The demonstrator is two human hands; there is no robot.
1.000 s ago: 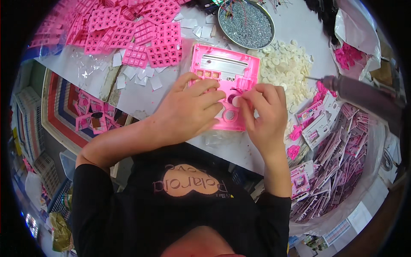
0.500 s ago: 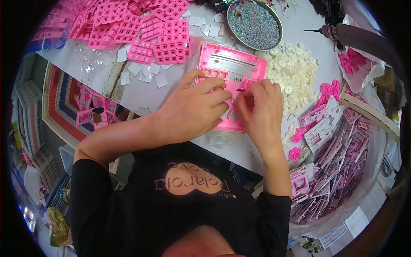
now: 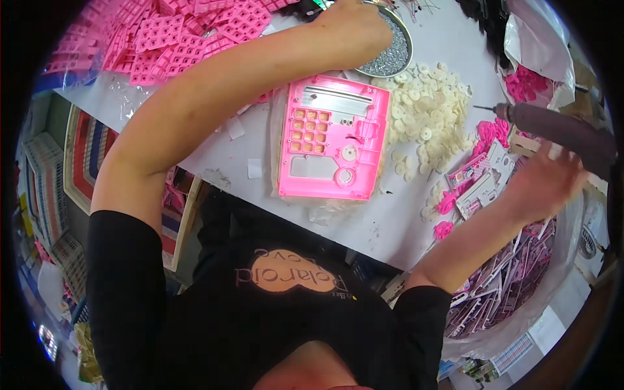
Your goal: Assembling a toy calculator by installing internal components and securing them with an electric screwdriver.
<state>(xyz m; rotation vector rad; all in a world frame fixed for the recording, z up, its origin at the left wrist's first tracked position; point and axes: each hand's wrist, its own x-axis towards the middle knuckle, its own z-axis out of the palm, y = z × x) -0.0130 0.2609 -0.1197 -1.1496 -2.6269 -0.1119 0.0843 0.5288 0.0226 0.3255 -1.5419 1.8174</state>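
A pink plastic casing (image 3: 331, 175) with a grid of square openings lies open side up on the table, with neither hand on it. A white disc (image 3: 349, 153) sits inside its right part. My left hand (image 3: 357, 32) reaches over a round metal bowl of small silver screws (image 3: 390, 58); its fingertips are hidden. At the right, my right hand (image 3: 552, 182) is raised just under a dark electric screwdriver (image 3: 552, 123). Its fingers are blurred, and whether they touch the tool cannot be told.
Pink keypad pieces (image 3: 162, 39) are heaped at the far left. White plastic discs (image 3: 426, 117) lie in a pile right of the casing. A large bag of printed pink pieces (image 3: 507, 286) stands at the right, beside pink loops (image 3: 494, 133). A striped bin (image 3: 78, 156) stands at the left.
Both hands have left the casing. My left hand has moved up to the screw bowl, and my right hand has gone right toward the screwdriver. The screwdriver hangs lower in view.
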